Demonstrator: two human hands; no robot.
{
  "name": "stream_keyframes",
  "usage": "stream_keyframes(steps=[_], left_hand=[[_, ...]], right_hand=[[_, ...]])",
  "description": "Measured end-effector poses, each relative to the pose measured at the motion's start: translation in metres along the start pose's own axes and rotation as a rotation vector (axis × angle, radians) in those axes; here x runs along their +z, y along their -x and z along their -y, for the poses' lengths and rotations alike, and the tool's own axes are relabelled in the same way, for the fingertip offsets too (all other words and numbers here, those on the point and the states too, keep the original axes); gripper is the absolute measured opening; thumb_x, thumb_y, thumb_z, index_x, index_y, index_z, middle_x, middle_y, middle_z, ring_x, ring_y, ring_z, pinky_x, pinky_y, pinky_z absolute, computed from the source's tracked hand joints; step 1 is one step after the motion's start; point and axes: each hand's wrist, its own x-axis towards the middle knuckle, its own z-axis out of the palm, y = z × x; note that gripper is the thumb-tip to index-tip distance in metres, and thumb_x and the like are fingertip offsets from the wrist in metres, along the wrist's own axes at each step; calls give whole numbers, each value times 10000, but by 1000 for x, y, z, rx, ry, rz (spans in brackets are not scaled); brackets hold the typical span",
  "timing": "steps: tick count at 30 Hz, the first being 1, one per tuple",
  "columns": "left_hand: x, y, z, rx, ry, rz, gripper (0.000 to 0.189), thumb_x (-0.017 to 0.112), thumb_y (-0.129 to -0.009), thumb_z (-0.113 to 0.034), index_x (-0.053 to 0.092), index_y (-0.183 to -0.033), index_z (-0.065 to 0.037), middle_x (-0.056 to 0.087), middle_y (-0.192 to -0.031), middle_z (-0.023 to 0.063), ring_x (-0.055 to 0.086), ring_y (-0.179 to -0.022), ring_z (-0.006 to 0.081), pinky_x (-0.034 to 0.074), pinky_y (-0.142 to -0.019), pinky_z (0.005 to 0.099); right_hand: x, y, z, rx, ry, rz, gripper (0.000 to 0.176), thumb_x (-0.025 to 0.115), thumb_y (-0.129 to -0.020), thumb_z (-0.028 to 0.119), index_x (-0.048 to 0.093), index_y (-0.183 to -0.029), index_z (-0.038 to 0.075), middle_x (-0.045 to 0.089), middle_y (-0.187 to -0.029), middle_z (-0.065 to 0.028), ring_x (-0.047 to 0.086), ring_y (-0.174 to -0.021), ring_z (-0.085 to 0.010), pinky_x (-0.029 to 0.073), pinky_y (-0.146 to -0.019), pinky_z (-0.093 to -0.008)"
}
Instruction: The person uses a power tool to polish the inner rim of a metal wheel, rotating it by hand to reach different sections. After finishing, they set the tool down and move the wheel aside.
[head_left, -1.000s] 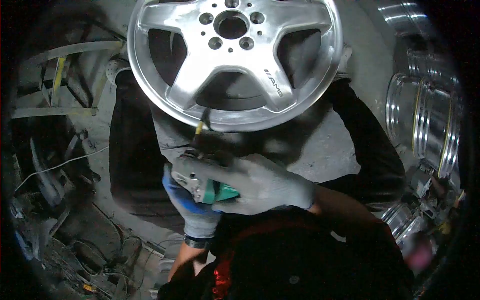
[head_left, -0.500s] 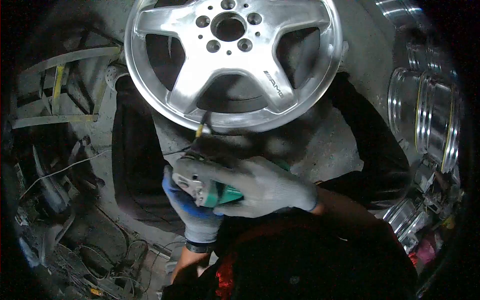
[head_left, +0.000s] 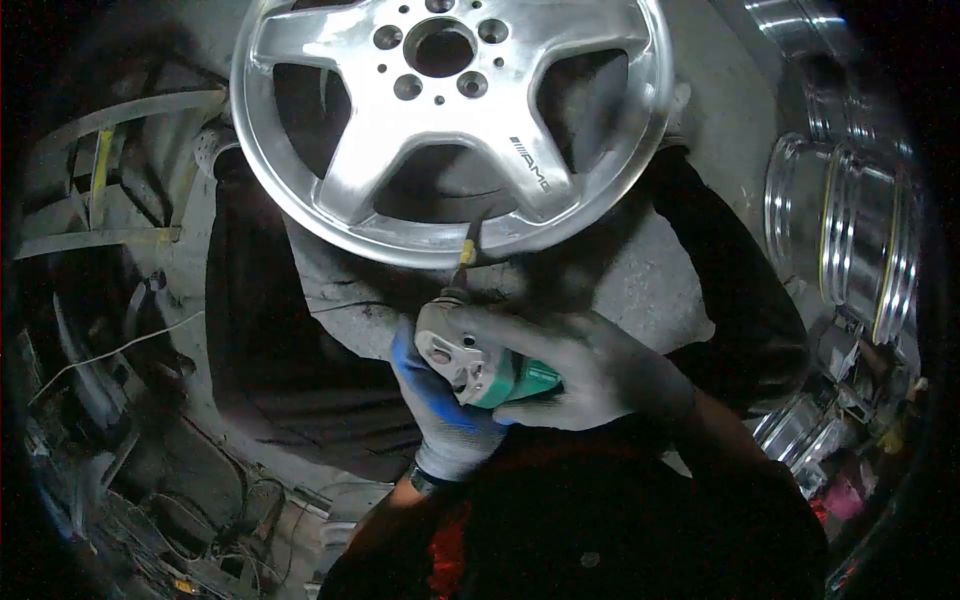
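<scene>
A green and silver power grinder point(head_left: 488, 368) is gripped by both of my gloved hands, low in front of the wheel. My left hand point(head_left: 445, 425), in a grey glove with blue on it, cups the grinder's metal head from the left and below. Around the green body wraps my right hand point(head_left: 600, 370), gloved in grey. From the head a narrow attachment with a yellow band point(head_left: 467, 252) points up and overlaps the near rim of a polished five-spoke alloy wheel point(head_left: 440, 130). The wheel has AMG lettering on its lower right spoke.
More shiny wheel rims point(head_left: 845, 235) stand along the right side. At the left is a metal frame point(head_left: 100, 180) with yellow marks. Cables and dark scraps point(head_left: 190, 530) lie at lower left. My bent legs point(head_left: 265, 330) flank the wheel.
Both hands and the grinder have moved right, and the attachment tip has shifted right along the wheel's near rim. The view has shifted slightly, with the wheel now a little farther left.
</scene>
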Motion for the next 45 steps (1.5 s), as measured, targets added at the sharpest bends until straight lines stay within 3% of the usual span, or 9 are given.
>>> stream_keyframes(steps=[4,5,8,16,20,28,32,34,45], left_hand=[[-20,-17,-25,-273,623,-240,835,798,-855,-165,287,-1503,-45,425,-1427,141,480,-1284,228,418,-1098,425],[-47,-23,-13,-213,855,43,480,432,-1082,-370,341,-1498,-149,496,-1428,92,524,-1284,249,456,-1101,446],[-75,-32,-1,30,-236,-182,463,422,-1086,-377,366,-1492,-161,502,-1428,94,529,-1282,255,458,-1102,450],[-37,-21,-12,155,-249,3,623,589,-988,-67,287,-1532,-89,430,-1462,124,489,-1299,263,432,-1110,426],[-41,-27,-28,-175,593,-151,551,537,-1036,-180,300,-1525,-87,442,-1457,130,495,-1295,249,444,-1103,434],[-39,-28,-21,-236,413,-393,424,400,-1077,-467,551,-1340,-171,635,-1244,69,608,-1178,224,475,-1066,420],[-17,-10,-9,-419,862,-211,869,783,-853,-145,252,-1535,-57,415,-1447,147,488,-1292,264,432,-1101,450],[-6,-2,3,187,-245,125,944,816,-795,-66,232,-1537,-62,411,-1443,159,498,-1278,263,435,-1090,445],[-49,-24,-9,-321,650,-178,534,403,-1066,-488,406,-1475,-145,473,-1472,83,509,-1318,259,430,-1124,492]], right_hand=[[27,-27,-15,-126,6,-59,913,805,-811,324,330,-1575,167,549,-1388,-257,656,-1118,-430,569,-937,-495],[33,-38,-15,-143,-14,-41,903,800,-814,331,334,-1572,175,553,-1381,-257,661,-1105,-429,573,-923,-502],[39,-59,-10,-194,92,-102,884,789,-821,344,338,-1567,195,550,-1380,-257,669,-1082,-430,580,-889,-510],[24,-36,0,-151,13,-101,913,795,-807,311,315,-1578,217,526,-1411,-251,634,-1143,-442,575,-920,-497],[31,-45,-4,-108,-46,-70,925,797,-804,295,305,-1583,220,533,-1404,-246,625,-1162,-442,568,-942,-495],[25,-48,-4,-160,2,-15,888,780,-821,352,335,-1568,168,500,-1444,-246,620,-1189,-422,554,-962,-476],[14,-4,-9,-191,187,-150,904,803,-811,326,342,-1568,145,464,-1487,-247,586,-1244,-424,534,-1005,-463],[-7,-3,7,-6,99,-15,922,845,-798,247,358,-1561,72,534,-1432,-234,589,-1269,-377,513,-1043,-451],[30,-43,-9,-180,116,-57,829,782,-833,376,398,-1545,196,609,-1244,-238,693,-938,-397,585,-821,-483]])
